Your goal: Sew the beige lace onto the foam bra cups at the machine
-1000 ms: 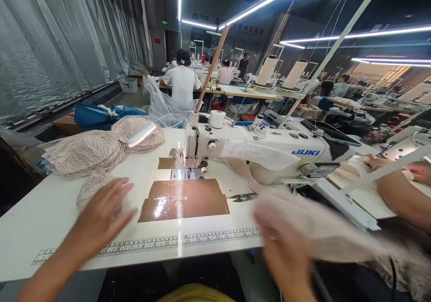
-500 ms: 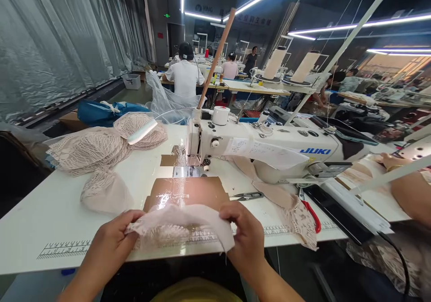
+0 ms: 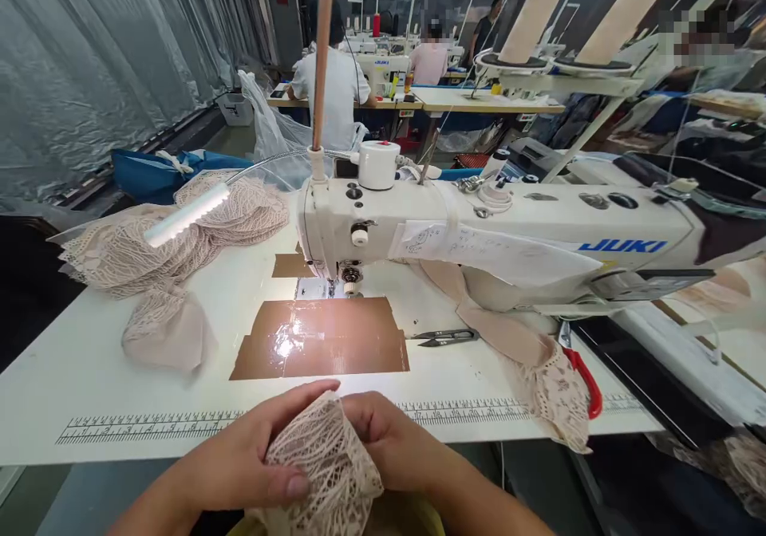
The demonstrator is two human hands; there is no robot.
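- From my end, the left hand (image 3: 254, 452) holds a beige lace piece (image 3: 329, 460), thumb pressed on its patterned face and the other fingers around its upper side.
- I read the right hand (image 3: 404, 444) as pinching the far edge of that piece; its fingertips are partly hidden, so I cannot tell how firmly.
- The lace piece is between my two hands, folded over, in front of the near edge of the table (image 3: 65, 392), clear of the needle.
- I judge the step in hand to be turning and lining up the lace by its edges.
- The next move, I think, calls for both edges kept pinched together and the layers smoothed before the piece goes anywhere near the presser foot (image 3: 331, 287).
- Beyond my hands lie the printed ruler (image 3: 479, 412) and a shiny brown patch (image 3: 323, 336), then the JUKI sewing machine (image 3: 419, 225).
- To the right are black thread snips (image 3: 446, 336) and red-handled scissors (image 3: 585, 380), beside another lace-edged piece (image 3: 559, 396).
- On the left I see one loose lace piece (image 3: 164, 329) near stacked lace pieces (image 3: 125, 257), under a lit lamp (image 3: 188, 214).
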